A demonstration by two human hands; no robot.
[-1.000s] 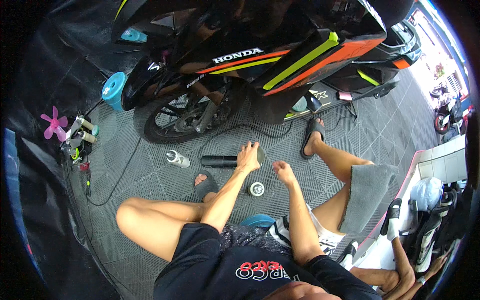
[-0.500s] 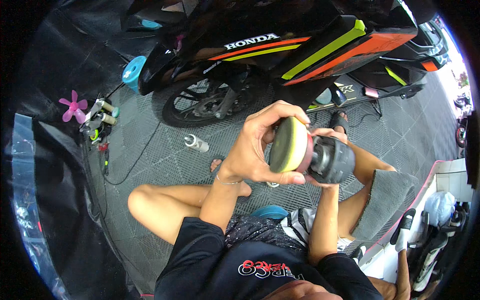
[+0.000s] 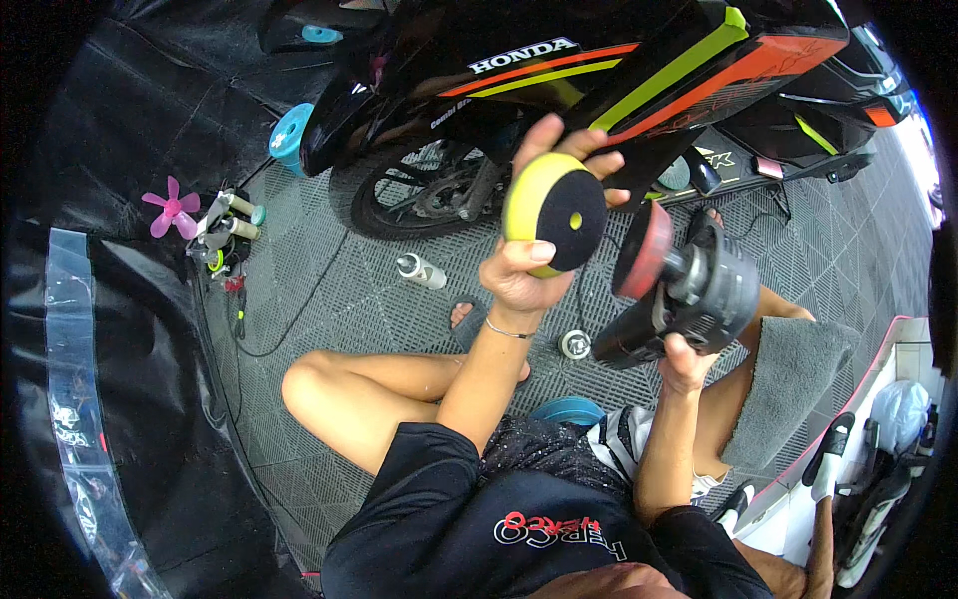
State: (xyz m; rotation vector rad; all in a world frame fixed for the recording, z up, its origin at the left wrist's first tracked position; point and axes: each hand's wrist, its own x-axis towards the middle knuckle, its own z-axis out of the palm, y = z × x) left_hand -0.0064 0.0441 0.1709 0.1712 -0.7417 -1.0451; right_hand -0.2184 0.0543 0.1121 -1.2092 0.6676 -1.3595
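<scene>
My left hand grips a round polishing pad, yellow foam with a black backing and a small hole in its middle. The thumb presses on the backing side while the other fingers reach behind the pad. To its right, my right hand is wrapped round a black polishing machine. The machine's red backing plate is bare and faces the pad, with a gap between them. Beyond both hands stands a black motorcycle with orange and yellow-green stripes.
A white bottle and a second container stand on the grey grid floor. A grey towel drapes over my right knee. At the left are a pink fan and a blue tub. Another person's leg shows at lower right.
The pad has come off the machine's red plate. My left hand has carried it away and turned its black backing into view; the machine has shifted right.
</scene>
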